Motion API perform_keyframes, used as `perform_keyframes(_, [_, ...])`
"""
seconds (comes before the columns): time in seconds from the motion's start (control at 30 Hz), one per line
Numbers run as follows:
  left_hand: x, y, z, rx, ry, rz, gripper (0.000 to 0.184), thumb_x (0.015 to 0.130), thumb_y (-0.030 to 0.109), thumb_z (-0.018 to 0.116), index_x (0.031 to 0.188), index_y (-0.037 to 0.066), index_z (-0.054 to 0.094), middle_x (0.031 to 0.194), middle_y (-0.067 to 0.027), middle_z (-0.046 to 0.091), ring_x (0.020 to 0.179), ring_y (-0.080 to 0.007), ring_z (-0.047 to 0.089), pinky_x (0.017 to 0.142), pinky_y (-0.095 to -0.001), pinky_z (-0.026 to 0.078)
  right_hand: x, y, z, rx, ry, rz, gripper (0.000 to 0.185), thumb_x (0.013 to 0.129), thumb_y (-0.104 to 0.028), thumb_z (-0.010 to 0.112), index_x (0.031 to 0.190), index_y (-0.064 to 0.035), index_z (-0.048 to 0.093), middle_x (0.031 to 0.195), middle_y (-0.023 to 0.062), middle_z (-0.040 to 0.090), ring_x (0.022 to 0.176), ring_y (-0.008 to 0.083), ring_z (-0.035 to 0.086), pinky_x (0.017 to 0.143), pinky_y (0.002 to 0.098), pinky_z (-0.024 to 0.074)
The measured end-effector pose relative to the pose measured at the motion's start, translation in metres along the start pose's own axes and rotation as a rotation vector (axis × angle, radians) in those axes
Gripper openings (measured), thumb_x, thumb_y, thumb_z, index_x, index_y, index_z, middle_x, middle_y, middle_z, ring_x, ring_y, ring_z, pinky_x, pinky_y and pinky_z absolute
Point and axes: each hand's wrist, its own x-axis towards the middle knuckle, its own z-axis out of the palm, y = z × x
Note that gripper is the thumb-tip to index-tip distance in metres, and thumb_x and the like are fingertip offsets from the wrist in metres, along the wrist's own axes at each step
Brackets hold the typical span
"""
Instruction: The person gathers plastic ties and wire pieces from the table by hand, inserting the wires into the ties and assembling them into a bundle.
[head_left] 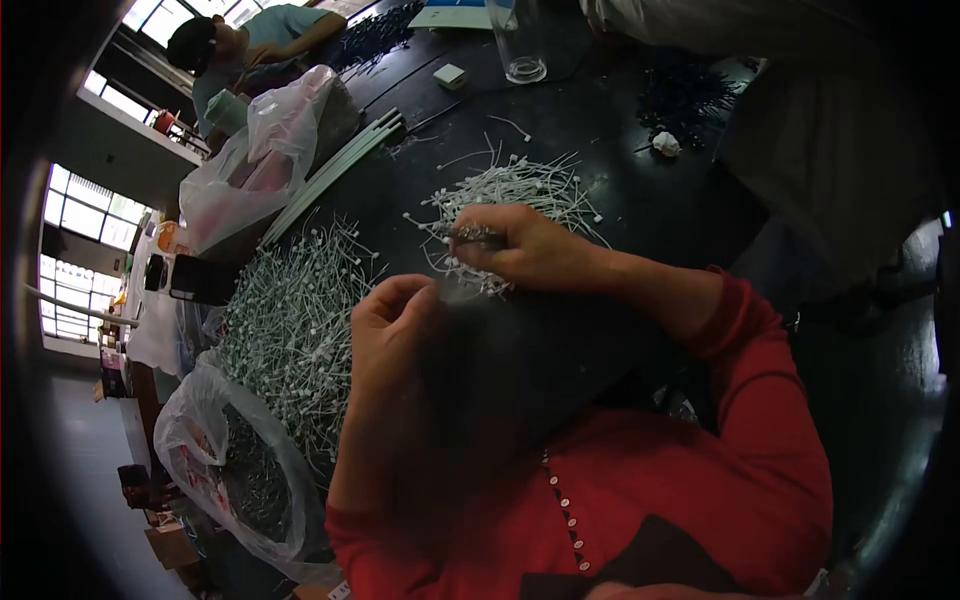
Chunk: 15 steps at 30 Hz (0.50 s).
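Observation:
My left hand point(385, 330) is closed, its thumb and index finger pinched together. What is between those fingertips, if anything, is too small to make out. My right hand point(535, 247) curls round a small clump of greyish metallic bits point(478, 236) at its fingertips. Under and behind it spreads a pile of short white wires point(530, 190) with small white ends. To the left of my left hand lies a larger, tangled heap of similar pale wires point(300, 330). A clear plastic bag point(185, 415) stands open beside that heap, with small dark pieces inside.
Pale green rods point(335, 175) lie beside a bulging plastic bag point(250, 165). Toward the back are a small white box point(449, 77), a clear cup point(525, 68) and dark bundles point(690, 105). Another person point(250, 50) sits at the far left; a grey sleeve point(700, 22) reaches in at upper right.

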Motion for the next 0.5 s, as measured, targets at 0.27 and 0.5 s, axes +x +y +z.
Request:
perform_keyframes(0.27, [0.006,-0.001,-0.017,0.069,0.068,0.126,0.016,0.087,0.011,0.063,0.098,0.0,0.063,0.082,-0.0027,0.065,0.069,-0.0075,0.058,0.063,-0.0191,0.045,-0.002,-0.002,0.001,0.075,-0.06,-0.033,0.017,0.091,-0.02,0.059,0.095,-0.0033,0.059,0.079,0.0005,0.056,0.071,0.0066,0.053,0.066,0.0233,0.0453])
perform_keyframes(0.5, [0.011,-0.02,-0.013,-0.249,0.006,0.032,0.019,0.087,0.01,0.064,0.104,0.003,0.063,0.091,-0.0047,0.066,0.078,-0.0102,0.062,0.071,-0.0227,0.052,-0.004,0.006,0.014,-0.036,0.063,-0.166,0.014,0.087,-0.013,0.063,0.095,-0.0023,0.061,0.08,0.005,0.061,0.073,0.01,0.058,0.065,0.0261,0.0461])
